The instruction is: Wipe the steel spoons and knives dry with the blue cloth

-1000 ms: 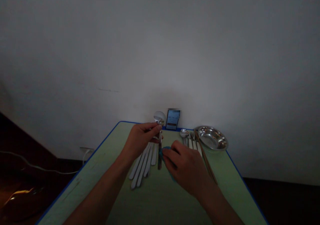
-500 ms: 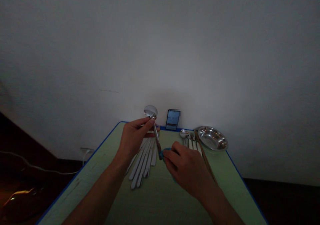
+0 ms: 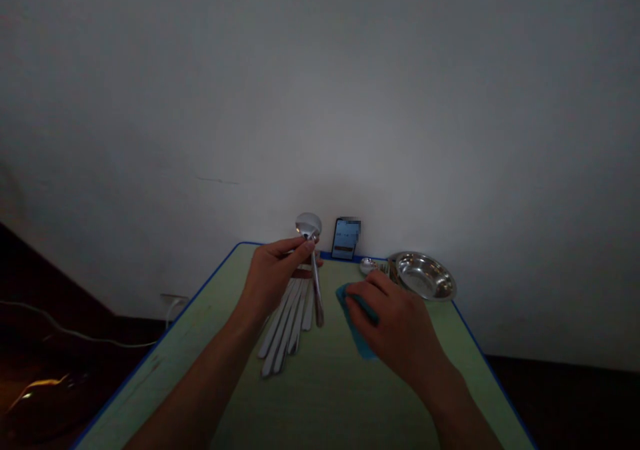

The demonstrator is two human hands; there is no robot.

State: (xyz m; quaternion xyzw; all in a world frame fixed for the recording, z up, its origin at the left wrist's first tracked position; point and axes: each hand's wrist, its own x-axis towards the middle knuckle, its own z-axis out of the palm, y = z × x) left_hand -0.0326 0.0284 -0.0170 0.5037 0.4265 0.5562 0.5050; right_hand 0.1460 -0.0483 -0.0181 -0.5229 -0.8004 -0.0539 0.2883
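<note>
The left hand (image 3: 273, 280) is pinching a steel spoon (image 3: 315, 287) nearly upright, bowl uppermost, above the table. The right hand (image 3: 395, 323), apart from it, is pressing down on a blue cloth (image 3: 361, 343), though whether it is gripping the cloth cannot be told. White-handled cutlery (image 3: 287, 330) is lying below the left hand, a steel dish (image 3: 425, 277) is sitting at the far edge of the green table (image 3: 340, 403), and a phone (image 3: 345, 239) is standing against the wall (image 3: 320, 103).

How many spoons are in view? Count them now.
2: one spoon held up in the left hand, another spoon on the table beside the steel dish. More may be hidden: the white handles run under the left hand, their heads out of sight.
</note>
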